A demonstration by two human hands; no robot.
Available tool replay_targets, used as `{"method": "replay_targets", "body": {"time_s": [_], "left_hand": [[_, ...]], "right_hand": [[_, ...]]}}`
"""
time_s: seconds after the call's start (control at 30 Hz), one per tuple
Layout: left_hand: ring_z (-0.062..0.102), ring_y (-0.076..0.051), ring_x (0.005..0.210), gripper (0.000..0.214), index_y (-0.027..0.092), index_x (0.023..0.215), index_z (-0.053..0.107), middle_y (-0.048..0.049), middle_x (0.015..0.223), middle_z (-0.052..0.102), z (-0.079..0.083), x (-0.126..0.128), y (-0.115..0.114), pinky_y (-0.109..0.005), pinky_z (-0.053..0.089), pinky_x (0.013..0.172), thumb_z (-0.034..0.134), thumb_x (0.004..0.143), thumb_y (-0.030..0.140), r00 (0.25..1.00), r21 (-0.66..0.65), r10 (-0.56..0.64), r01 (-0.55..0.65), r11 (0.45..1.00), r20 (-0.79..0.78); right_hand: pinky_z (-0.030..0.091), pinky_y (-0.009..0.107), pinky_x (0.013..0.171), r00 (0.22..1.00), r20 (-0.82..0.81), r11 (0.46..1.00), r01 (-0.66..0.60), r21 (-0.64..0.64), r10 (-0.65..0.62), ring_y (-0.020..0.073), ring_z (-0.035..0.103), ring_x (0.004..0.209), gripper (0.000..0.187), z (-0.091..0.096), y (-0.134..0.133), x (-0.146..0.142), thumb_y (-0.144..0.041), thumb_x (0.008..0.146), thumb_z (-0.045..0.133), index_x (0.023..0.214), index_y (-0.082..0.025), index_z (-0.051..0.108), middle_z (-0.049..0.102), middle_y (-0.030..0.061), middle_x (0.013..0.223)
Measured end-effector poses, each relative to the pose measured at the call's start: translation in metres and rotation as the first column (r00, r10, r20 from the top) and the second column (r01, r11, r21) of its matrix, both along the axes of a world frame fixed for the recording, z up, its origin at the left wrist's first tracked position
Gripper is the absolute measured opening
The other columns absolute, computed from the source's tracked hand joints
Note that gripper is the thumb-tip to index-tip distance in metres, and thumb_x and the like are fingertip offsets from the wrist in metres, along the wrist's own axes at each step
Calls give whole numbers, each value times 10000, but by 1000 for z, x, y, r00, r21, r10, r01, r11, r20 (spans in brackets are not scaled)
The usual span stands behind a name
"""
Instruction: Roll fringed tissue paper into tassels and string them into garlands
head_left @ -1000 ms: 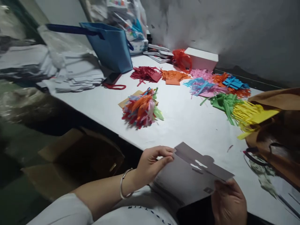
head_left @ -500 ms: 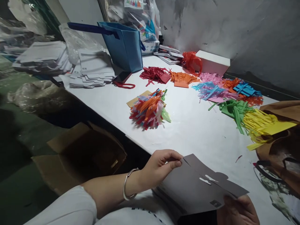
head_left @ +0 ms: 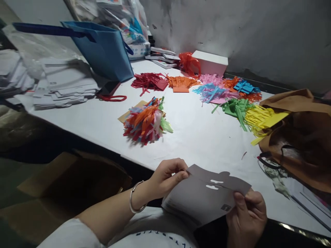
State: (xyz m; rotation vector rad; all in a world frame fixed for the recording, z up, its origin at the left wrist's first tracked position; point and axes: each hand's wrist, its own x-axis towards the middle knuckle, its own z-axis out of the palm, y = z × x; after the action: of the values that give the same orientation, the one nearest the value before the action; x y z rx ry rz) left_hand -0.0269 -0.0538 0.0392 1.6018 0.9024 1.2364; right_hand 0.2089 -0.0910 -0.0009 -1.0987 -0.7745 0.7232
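A grey paper envelope (head_left: 198, 199) with a flap and white slotted cut-outs is held low over the table's front edge, close to my body. At its upper left corner my left hand (head_left: 169, 179) pinches it between thumb and fingers. My right hand (head_left: 247, 213) grips the right side, thumb on the face just below the flap. Beyond my hands a multicoloured bundle of paper tassels (head_left: 146, 122) lies on the white table (head_left: 196, 137), on a tan piece of card.
Dark red (head_left: 150, 82), orange (head_left: 182, 83), green (head_left: 234, 108) and yellow tassels (head_left: 266, 119) lie farther back. Stacked envelopes (head_left: 66, 82) and a blue bag (head_left: 103, 51) stand left; a brown bag (head_left: 307, 137) is at right. An open carton (head_left: 46, 175) sits below the table edge.
The view has turned right, so the table things appear farther left. My right hand has come up along the envelope's right side, and the envelope is tilted more toward me.
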Motion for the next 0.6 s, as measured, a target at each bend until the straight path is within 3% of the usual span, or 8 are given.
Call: {"method": "replay_targets", "body": {"time_s": [0.07,0.17,0.23,0.3,0.37,0.4,0.5,0.6], "left_hand": [[567,-143,600,241,175,893,687,-57,709,665,3,-2,5,-230,457,566,572,958,376,994,33,-35,39,999,-107],[601,-136,576,87,194,886,725,-48,692,706,6,-5,12,-218,466,581,642,896,219,956,287,127,-47,957,-264],[625,-144,572,138,212,962,738,-43,690,720,5,-6,15,-224,478,584,632,887,166,936,423,221,-89,902,-273],[635,-153,573,225,223,1076,724,-46,703,721,4,-6,18,-239,487,578,557,937,163,951,464,178,-42,885,-253],[622,-151,572,272,218,1134,706,-56,713,705,2,-7,24,-242,475,556,477,992,182,982,459,29,61,886,-186],[615,-148,580,281,213,1136,704,-62,722,696,2,-7,27,-238,467,549,454,1009,192,988,452,-62,121,884,-143],[620,-139,650,292,196,1067,722,-84,798,667,5,-11,35,-219,474,574,437,1035,252,953,385,-282,302,872,-107],[627,-156,744,421,170,956,725,-112,899,636,13,-15,37,-235,505,643,361,1056,355,908,288,-355,409,866,-221]], "right_hand": [[503,300,732,998,60,997,-16,73,12,148,627,786,301,0,2,-1,-243,749,833,740,-209,534,629,-31,776],[502,352,741,976,215,971,-67,232,16,170,628,784,213,2,6,-3,-148,808,754,768,-232,562,645,-20,777],[504,386,744,963,268,945,-116,306,32,184,619,768,193,6,10,-3,-115,822,723,791,-253,592,627,-24,733],[504,388,745,964,227,933,-202,297,136,183,601,753,161,10,14,-1,-151,857,700,814,-269,600,576,-34,686],[497,351,693,939,157,914,-335,229,305,173,574,717,83,14,18,5,-229,906,662,867,-275,605,546,-27,682],[489,333,669,906,156,890,-418,179,394,166,560,701,40,16,19,10,-247,931,631,944,-283,617,546,-22,699],[472,306,645,697,377,738,-673,48,611,159,551,727,285,23,24,28,-199,977,518,1219,-304,623,573,22,833],[461,266,626,429,628,595,-801,-69,650,146,548,768,413,36,29,45,-124,977,420,1249,-319,661,528,39,924]]}}
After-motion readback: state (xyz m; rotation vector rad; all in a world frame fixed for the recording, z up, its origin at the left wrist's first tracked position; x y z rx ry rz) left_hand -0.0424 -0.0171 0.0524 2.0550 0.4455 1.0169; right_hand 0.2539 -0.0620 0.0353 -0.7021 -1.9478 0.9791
